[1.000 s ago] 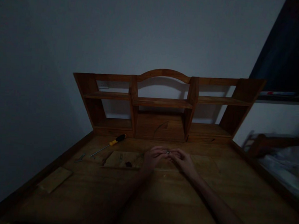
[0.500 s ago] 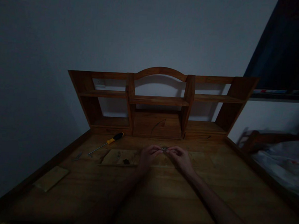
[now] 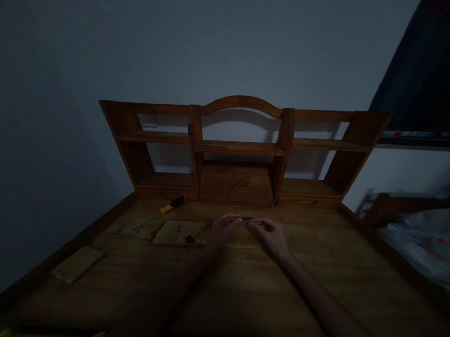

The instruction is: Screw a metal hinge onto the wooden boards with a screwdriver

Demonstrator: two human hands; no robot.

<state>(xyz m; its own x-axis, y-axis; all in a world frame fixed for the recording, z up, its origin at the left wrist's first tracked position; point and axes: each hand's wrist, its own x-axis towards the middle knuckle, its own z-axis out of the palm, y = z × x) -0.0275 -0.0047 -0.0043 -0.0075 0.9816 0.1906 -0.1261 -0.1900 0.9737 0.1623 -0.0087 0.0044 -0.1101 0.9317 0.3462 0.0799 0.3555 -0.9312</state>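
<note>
My left hand (image 3: 223,230) and my right hand (image 3: 270,231) meet above the middle of the wooden desk (image 3: 240,286). Fingertips of both pinch a small dark, metallic-looking piece (image 3: 245,220), too small and dim to name. Beneath the hands lies a long, flat tan strip or board (image 3: 171,232), partly hidden by them. A small dark object (image 3: 190,239) rests on it, left of my left hand. Farther left is a screwdriver (image 3: 159,213) with a yellow and black handle, its shaft pointing toward me.
Small metal pieces (image 3: 117,230) lie left of the screwdriver tip. A flat tan packet or piece (image 3: 77,263) is near the desk's left edge. A wooden shelf unit (image 3: 241,148) stands along the back. Beyond the right edge is a pile of pale plastic or cloth (image 3: 426,242).
The small piece between my fingertips has turned slightly, and the fingers have shifted a little. The whole view has tilted slightly downward. The things on the desk keep their places.
</note>
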